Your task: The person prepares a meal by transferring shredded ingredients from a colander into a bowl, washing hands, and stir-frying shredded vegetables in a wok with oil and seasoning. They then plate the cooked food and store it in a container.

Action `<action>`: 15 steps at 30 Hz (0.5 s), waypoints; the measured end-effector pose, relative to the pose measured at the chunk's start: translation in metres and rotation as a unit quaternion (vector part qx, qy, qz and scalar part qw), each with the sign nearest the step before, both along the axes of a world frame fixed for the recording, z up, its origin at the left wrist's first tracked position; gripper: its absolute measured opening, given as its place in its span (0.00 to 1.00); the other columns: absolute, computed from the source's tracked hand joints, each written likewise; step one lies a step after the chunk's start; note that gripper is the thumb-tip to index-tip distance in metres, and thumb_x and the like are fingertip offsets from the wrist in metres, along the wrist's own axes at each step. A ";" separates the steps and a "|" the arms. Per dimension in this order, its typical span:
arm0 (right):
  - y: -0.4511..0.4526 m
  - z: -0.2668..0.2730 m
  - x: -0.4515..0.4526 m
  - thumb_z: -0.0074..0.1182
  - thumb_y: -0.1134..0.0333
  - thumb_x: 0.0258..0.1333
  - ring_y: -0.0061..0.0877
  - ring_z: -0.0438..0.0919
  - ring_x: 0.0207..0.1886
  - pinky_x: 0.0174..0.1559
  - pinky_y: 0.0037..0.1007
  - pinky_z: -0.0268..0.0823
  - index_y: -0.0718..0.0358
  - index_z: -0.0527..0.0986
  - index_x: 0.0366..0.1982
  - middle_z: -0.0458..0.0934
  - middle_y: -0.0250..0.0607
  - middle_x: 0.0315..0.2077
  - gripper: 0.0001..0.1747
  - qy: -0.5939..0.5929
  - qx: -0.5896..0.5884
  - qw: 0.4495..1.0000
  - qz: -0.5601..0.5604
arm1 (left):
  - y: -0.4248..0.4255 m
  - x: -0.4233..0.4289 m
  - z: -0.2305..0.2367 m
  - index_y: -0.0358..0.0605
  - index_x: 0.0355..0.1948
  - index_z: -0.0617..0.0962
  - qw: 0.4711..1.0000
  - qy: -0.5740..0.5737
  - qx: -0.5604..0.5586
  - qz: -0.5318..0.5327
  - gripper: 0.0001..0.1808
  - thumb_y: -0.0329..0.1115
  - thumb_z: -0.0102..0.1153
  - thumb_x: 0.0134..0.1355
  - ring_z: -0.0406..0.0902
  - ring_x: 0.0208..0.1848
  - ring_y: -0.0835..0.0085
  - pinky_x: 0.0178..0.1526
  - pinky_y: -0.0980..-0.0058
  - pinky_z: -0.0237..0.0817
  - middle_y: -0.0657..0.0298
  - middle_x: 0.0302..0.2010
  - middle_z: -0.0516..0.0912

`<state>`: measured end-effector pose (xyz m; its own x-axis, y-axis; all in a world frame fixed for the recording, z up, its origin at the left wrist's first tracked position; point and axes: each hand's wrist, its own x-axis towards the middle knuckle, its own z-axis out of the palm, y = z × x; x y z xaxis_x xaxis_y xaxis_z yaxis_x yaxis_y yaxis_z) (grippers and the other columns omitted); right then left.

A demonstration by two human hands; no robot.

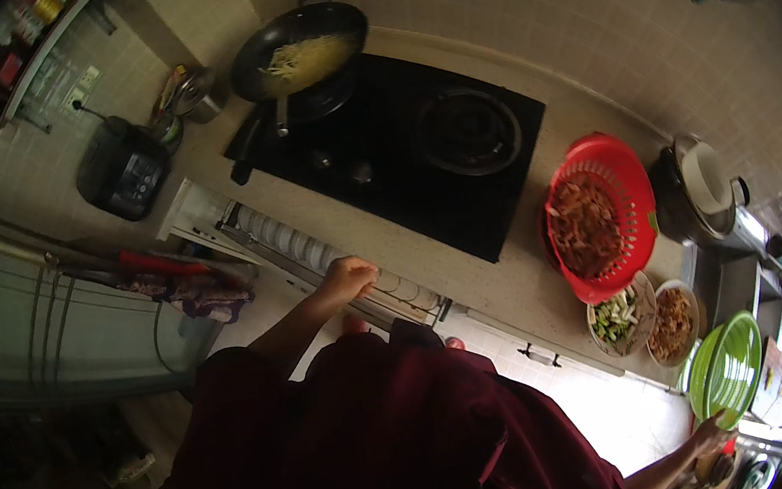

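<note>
My right hand (713,433) grips the near rim of a green plastic basket (726,369), tilted at the right end of the counter. My left hand (351,279) is loosely curled above a pulled-out drawer of dishes (283,234); nothing shows in it, and how far its fingers are closed is unclear. On the counter stands a red plastic colander (632,208) with reddish-brown sliced food (585,227). Beside it are a bowl of chopped green and white vegetables (617,323) and a bowl of brownish food (671,325). A black wok (249,53) holds pale yellow strips (306,60).
The wok is at the left of the black cooktop (407,151). A rice cooker (126,170) stands in the left corner. Pots (680,201) are near the sink (731,285) at the right. The drawer juts out before my body; a cabinet handle (540,356) is to its right.
</note>
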<state>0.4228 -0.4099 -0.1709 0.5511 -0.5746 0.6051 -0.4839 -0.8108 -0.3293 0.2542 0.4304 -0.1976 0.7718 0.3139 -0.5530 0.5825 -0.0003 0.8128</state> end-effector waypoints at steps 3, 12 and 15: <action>0.150 0.073 0.014 0.49 0.61 0.65 0.35 0.74 0.55 0.55 0.33 0.69 0.61 0.65 0.61 0.75 0.46 0.53 0.26 -0.076 0.140 0.961 0.225 | 0.023 -0.026 0.010 0.34 0.52 0.73 0.995 -0.015 -0.040 0.093 0.17 0.33 0.55 0.65 0.80 0.33 0.76 0.33 0.78 0.73 0.58 0.37 0.82; 0.756 0.151 -0.015 0.61 0.75 0.47 0.42 0.77 0.46 0.47 0.36 0.73 0.59 0.70 0.54 0.74 0.48 0.48 0.29 0.129 0.030 0.577 0.806 | 0.158 -0.054 0.105 0.36 0.38 0.81 0.874 -0.428 0.045 0.227 0.14 0.38 0.51 0.68 0.79 0.31 0.79 0.39 0.80 0.72 0.63 0.29 0.83; 0.887 0.149 -0.018 0.65 0.72 0.44 0.41 0.77 0.46 0.47 0.37 0.73 0.55 0.69 0.56 0.73 0.48 0.46 0.33 0.149 -0.047 0.541 0.826 | 0.207 -0.090 0.127 0.36 0.38 0.81 0.893 -0.412 0.088 0.161 0.15 0.38 0.51 0.68 0.79 0.31 0.78 0.40 0.78 0.71 0.64 0.29 0.83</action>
<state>0.4048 0.4769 -0.0216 0.3473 0.8773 0.3312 0.9072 -0.2248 -0.3557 0.1646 0.6370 -0.0704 0.7474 0.6195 0.2401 -0.2192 -0.1113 0.9693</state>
